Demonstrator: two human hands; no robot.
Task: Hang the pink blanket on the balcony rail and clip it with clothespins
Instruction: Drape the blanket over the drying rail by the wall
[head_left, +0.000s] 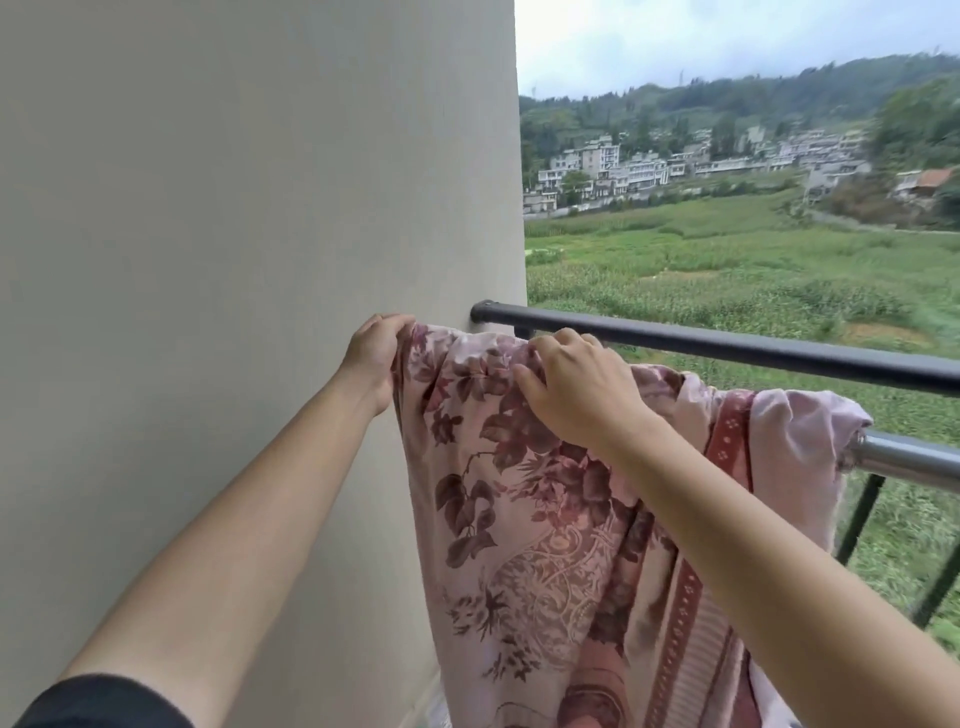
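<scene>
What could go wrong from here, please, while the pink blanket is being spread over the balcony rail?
1. No clothespins are in view on the pink blanket, so if the left hand and right hand let go, it might slide off the silver rail toward the field below.
2. The cloth is bunched near the wall; clipped like this, it would likely dry unevenly.

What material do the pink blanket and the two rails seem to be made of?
Pink blanket: soft woven or plush cloth, matte, printed with dark red flowers; it drapes in folds. Dark upper rail: probably painted metal, matte grey-black, without shine. Lower rail: likely bare steel, polished, with bright reflections.
</scene>
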